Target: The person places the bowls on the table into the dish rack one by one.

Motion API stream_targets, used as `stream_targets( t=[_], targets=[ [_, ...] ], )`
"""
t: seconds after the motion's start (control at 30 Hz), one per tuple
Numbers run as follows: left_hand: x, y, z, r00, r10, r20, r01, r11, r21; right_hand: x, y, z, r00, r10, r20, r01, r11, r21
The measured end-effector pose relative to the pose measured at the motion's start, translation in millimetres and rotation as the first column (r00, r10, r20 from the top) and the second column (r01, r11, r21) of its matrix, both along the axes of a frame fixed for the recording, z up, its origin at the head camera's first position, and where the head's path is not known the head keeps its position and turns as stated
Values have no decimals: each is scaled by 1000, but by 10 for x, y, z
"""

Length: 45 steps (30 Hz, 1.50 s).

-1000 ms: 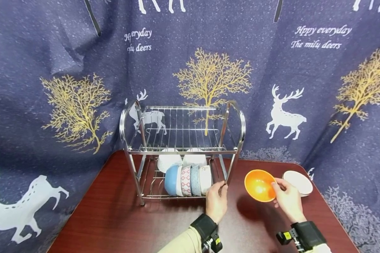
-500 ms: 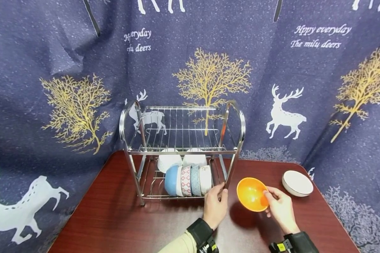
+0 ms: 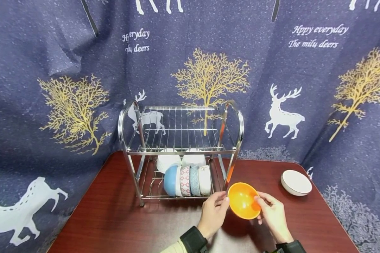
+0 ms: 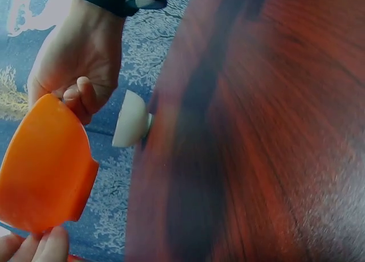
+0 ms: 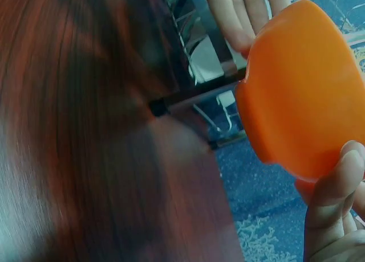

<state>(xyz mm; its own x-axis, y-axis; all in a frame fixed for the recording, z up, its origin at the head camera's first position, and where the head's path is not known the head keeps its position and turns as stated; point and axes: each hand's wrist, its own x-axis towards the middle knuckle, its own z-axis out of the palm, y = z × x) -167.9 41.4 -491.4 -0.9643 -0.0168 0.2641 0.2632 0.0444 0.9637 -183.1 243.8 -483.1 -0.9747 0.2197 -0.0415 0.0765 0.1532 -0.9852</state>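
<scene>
An orange bowl (image 3: 244,201) is held up just off the rack's front right corner, its inside facing the head camera. My right hand (image 3: 272,214) pinches its right rim, thumb inside and fingers behind. On the opposite rim, my left hand (image 3: 213,213) has thumb and fingertips at the edge. The left wrist view shows the bowl's smooth outside and foot ring, with left fingertips (image 4: 52,246) against its lower edge. From the right wrist, the orange bowl (image 5: 302,91) hides part of the left hand.
A two-tier metal dish rack (image 3: 180,153) stands at the table's back. Its lower tier holds a blue bowl (image 3: 170,181), several patterned bowls on edge beside it, and white bowls behind. A white bowl (image 3: 296,182) sits at right on the brown table (image 3: 95,218). A patterned curtain hangs behind.
My right hand has brought the orange bowl left and nearer to me. My left hand has left the rack's front right leg and come to the bowl's left rim.
</scene>
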Motion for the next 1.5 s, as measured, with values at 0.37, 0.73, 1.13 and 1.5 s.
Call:
stream_targets(
  t=[0.37,0.73,1.13,1.5],
  targets=[
    [49,-96,-82,960,-215,182,158,946,284,122,-148,-9,1000,22,14,-20,990,-140],
    [80,-274,-156,862,-438,254,243,798,552,174,-299,11,999,43,20,-38,979,-200],
    [106,-408,-125,850,-473,231,265,764,588,193,-393,42,996,90,-27,-94,976,-195],
    [115,-680,113,917,-365,158,251,839,482,17,-518,108,974,113,-197,-118,993,-13]
  ],
)
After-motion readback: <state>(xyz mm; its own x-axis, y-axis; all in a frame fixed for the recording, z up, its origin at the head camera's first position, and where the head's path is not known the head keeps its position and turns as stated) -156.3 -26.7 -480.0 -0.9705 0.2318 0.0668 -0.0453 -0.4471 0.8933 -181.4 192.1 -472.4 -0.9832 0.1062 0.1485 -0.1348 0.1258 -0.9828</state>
